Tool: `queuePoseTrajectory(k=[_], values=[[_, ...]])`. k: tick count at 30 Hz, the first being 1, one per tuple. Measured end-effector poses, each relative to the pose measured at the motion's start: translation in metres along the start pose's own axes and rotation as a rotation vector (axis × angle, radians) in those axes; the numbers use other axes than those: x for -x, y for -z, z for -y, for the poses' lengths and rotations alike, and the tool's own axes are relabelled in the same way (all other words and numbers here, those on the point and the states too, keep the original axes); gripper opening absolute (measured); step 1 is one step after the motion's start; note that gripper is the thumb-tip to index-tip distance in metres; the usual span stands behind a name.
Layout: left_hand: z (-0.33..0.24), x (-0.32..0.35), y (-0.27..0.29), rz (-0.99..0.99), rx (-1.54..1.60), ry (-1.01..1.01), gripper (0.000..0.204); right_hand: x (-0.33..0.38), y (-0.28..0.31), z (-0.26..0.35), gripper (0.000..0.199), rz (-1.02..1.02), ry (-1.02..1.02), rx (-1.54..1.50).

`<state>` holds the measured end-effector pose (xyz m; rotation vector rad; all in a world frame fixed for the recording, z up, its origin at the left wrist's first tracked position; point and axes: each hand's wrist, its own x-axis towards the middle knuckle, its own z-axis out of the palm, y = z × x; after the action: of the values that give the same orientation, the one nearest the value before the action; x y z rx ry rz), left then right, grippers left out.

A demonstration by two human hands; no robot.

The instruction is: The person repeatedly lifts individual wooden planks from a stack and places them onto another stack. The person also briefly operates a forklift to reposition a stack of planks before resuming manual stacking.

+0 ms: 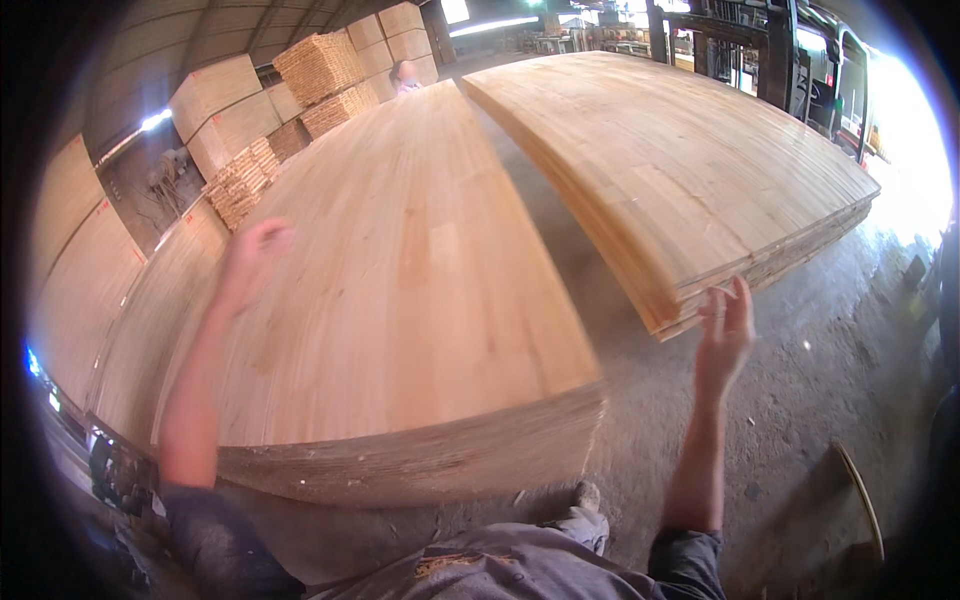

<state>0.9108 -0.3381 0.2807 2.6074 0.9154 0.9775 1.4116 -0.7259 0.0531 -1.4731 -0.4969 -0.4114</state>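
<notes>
I stand at the near end of a tall stack of large pale wood boards. My left hand hovers blurred over the left part of the top board, fingers loosely curled, holding nothing. My right hand is raised in the gap to the right, fingers spread and empty, close to the near corner of a second stack of wood boards.
A concrete floor aisle runs between and to the right of the stacks. More board stacks lie at the left; bundles of small wood pieces stand at the back. Another person's head shows beyond the far end. Machinery stands at the back right.
</notes>
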Motion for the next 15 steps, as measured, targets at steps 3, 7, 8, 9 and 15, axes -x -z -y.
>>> queuePoseTrajectory(k=[3,7,8,9,15], values=[[-0.164,-0.079,-0.163,0.343,0.326,-0.045,0.037,-0.017,-0.017,-0.01,0.045,0.029,0.111,0.026],[-0.323,-0.12,-0.333,0.647,0.475,0.323,0.063,-0.036,-0.015,-0.019,0.048,-0.011,-0.053,-0.11],[-0.346,-0.125,-0.358,0.681,0.447,0.42,0.072,-0.04,-0.012,-0.02,0.049,-0.004,-0.139,-0.146],[-0.364,-0.127,-0.379,0.609,0.407,0.44,0.072,-0.044,-0.006,-0.021,0.054,0.049,-0.148,-0.116],[-0.4,-0.111,-0.403,0.455,0.353,0.491,0.061,-0.034,0.016,-0.008,0.069,0.206,0.127,0.071]])
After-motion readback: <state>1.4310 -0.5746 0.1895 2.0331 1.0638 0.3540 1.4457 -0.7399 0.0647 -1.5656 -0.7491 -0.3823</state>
